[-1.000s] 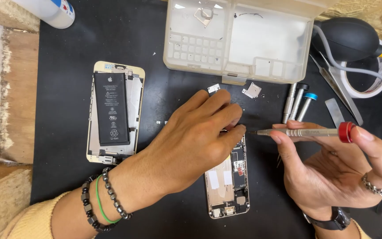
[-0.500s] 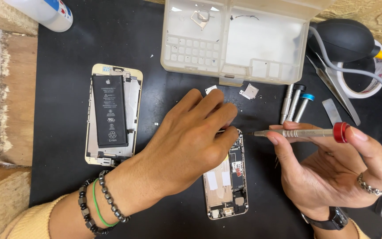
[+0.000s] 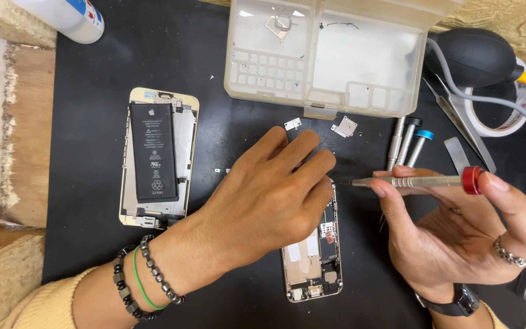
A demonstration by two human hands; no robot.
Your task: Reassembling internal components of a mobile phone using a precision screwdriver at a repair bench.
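Observation:
My left hand [image 3: 269,198] lies palm down over the upper part of an opened phone frame [image 3: 312,262] on the black mat [image 3: 92,73], fingers close together on its top end. My right hand [image 3: 458,234] holds a silver screwdriver with a red cap [image 3: 421,181] level, its tip pointing left at the fingertips of my left hand. A second opened phone body with a black battery [image 3: 156,158] lies to the left, apart from both hands.
A translucent plastic parts box [image 3: 336,55] stands open at the back. Two small metal brackets [image 3: 345,127] lie before it. Several screwdrivers [image 3: 409,143], tweezers [image 3: 458,119], a black air blower [image 3: 476,58] and a tape roll [image 3: 506,116] sit at the right. A white bottle [image 3: 68,15] lies top left.
The view has shifted slightly. My left hand stays on the phone frame and the screwdriver stays level beside it; its tip sits a little closer to my left fingers.

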